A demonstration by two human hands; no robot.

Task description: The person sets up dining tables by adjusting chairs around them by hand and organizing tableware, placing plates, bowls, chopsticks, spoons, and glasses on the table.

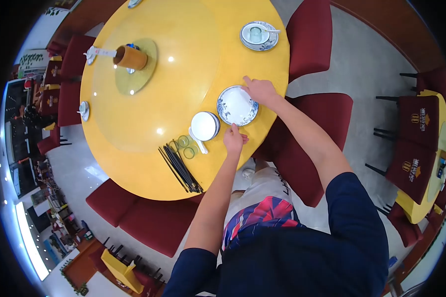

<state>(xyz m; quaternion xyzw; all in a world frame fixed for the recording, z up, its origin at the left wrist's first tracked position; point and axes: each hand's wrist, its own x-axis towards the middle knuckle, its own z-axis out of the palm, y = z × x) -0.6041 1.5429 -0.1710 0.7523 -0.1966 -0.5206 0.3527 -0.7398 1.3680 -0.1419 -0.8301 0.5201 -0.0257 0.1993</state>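
A white plate with a blue floral rim (238, 106) is between my two hands near the right-hand edge of the yellow round table. My left hand (234, 139) is at its lower rim, thumb by the edge and fingers curled beside it. At the upper right rim my right hand (260, 92) grips the plate, with a finger extended past the edge. Just left of the plate stand stacked white bowls (204, 126), a white spoon (201, 144) and several clear glasses (184, 141). A bundle of black chopsticks (180, 169) lies beyond them.
A place setting with plate, bowl and glass (259, 35) sits farther along the yellow table (148, 173). A wooden holder (132, 58) stands on the glass turntable. Dark red chairs (309, 42) surround the table. Another table (421, 205) is at right.
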